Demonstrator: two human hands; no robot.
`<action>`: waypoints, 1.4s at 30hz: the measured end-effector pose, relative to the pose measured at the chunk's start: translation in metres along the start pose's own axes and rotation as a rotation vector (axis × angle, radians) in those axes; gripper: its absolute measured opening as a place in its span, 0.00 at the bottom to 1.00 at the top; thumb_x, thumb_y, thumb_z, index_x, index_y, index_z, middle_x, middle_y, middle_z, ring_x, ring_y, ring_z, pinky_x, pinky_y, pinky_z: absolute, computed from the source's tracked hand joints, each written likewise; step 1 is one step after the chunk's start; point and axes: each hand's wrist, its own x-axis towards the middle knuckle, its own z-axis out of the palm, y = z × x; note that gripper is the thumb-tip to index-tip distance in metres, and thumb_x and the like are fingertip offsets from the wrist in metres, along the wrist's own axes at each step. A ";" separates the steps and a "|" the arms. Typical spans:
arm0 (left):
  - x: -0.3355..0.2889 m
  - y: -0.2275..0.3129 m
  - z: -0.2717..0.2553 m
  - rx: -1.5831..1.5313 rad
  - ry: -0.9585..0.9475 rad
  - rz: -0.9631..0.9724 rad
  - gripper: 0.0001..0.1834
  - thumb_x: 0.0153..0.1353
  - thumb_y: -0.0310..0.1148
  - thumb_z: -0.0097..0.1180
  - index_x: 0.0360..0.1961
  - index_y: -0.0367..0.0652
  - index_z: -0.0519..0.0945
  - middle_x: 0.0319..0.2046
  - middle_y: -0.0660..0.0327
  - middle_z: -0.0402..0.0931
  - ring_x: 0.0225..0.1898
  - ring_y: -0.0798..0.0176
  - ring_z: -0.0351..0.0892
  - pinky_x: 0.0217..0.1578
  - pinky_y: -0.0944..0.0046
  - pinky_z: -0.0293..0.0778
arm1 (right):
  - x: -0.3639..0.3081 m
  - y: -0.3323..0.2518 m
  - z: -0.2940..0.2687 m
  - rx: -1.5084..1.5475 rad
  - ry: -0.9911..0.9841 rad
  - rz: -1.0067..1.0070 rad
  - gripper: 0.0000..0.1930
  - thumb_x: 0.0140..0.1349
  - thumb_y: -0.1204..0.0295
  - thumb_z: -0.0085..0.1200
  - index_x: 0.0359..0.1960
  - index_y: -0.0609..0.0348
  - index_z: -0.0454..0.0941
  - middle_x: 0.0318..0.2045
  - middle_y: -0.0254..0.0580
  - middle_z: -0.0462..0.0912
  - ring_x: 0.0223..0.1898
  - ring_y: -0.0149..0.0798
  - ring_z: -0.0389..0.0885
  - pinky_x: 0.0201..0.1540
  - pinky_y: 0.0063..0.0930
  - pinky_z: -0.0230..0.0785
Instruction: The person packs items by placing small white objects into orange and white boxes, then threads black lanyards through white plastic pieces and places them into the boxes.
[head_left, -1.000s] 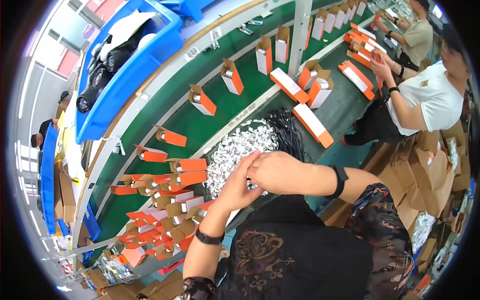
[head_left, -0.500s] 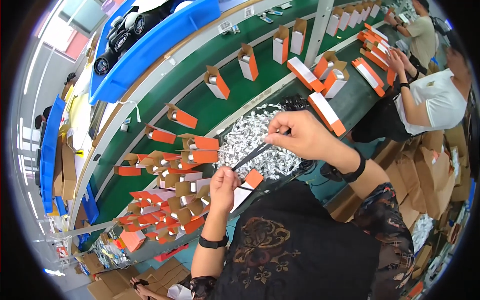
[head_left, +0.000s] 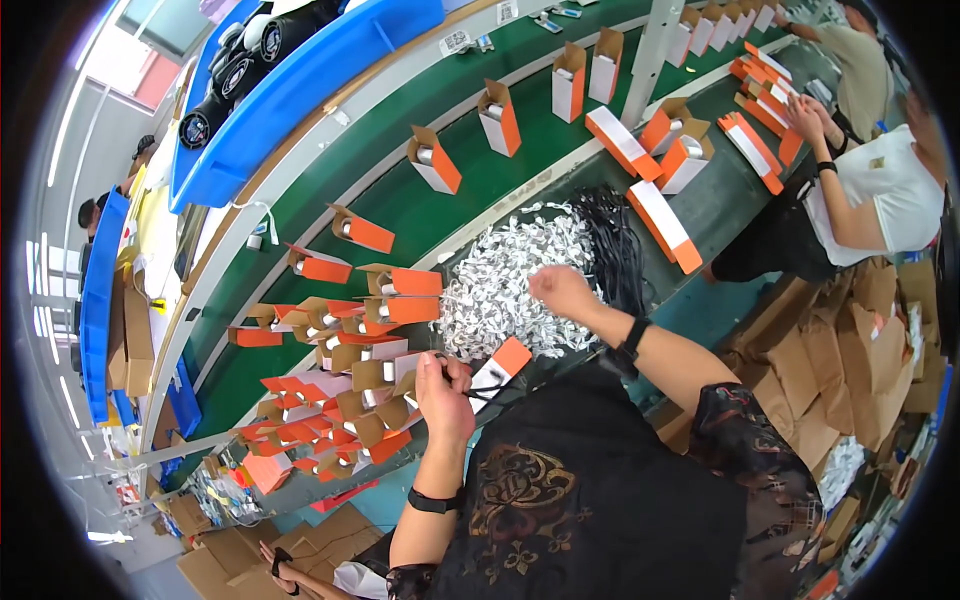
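My left hand (head_left: pixel 447 398) is closed around a black strap (head_left: pixel 487 389), whose loose end hangs to the right over a white and orange box (head_left: pixel 508 362). Most of the strap is hidden by the fingers. My right hand (head_left: pixel 563 292) is over a heap of small white pieces (head_left: pixel 500 290), its fingers curled together. Whether it grips a piece cannot be made out. Beside the heap, to its right, lies a bundle of black straps (head_left: pixel 618 250).
Many open orange and white boxes (head_left: pixel 370 385) crowd the left of the bench. More stand along the green conveyor (head_left: pixel 380 190). A blue tray (head_left: pixel 310 100) holds black cylindrical items. A metal post (head_left: pixel 652 65) rises at the back. A co-worker (head_left: pixel 870 200) works at right.
My right hand has let go of the strap and moved down and left over the white heap. My left hand has dropped slightly, and the strap, stretched between both hands before, now hangs slack.
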 end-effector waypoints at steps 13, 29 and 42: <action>-0.014 0.010 -0.027 0.176 -0.072 -0.046 0.10 0.62 0.18 0.53 0.45 0.36 0.78 0.32 0.62 0.79 0.31 0.71 0.77 0.32 0.72 0.72 | 0.041 0.004 -0.031 -0.401 0.088 -0.084 0.11 0.59 0.68 0.58 0.40 0.61 0.78 0.32 0.49 0.82 0.31 0.47 0.83 0.34 0.40 0.75; -0.010 0.035 0.011 -0.258 -0.099 -0.046 0.10 0.64 0.25 0.56 0.46 0.44 0.74 0.33 0.65 0.77 0.33 0.71 0.77 0.33 0.71 0.73 | -0.075 -0.176 0.018 0.567 -0.297 -0.333 0.13 0.64 0.79 0.54 0.49 0.71 0.77 0.38 0.38 0.81 0.36 0.26 0.80 0.39 0.20 0.74; -0.035 0.035 -0.021 0.077 -0.223 0.086 0.07 0.67 0.30 0.53 0.43 0.42 0.70 0.29 0.62 0.77 0.23 0.74 0.71 0.27 0.75 0.67 | -0.060 -0.191 0.006 1.010 -0.604 0.057 0.08 0.59 0.78 0.60 0.39 0.66 0.79 0.29 0.36 0.82 0.28 0.24 0.77 0.32 0.18 0.71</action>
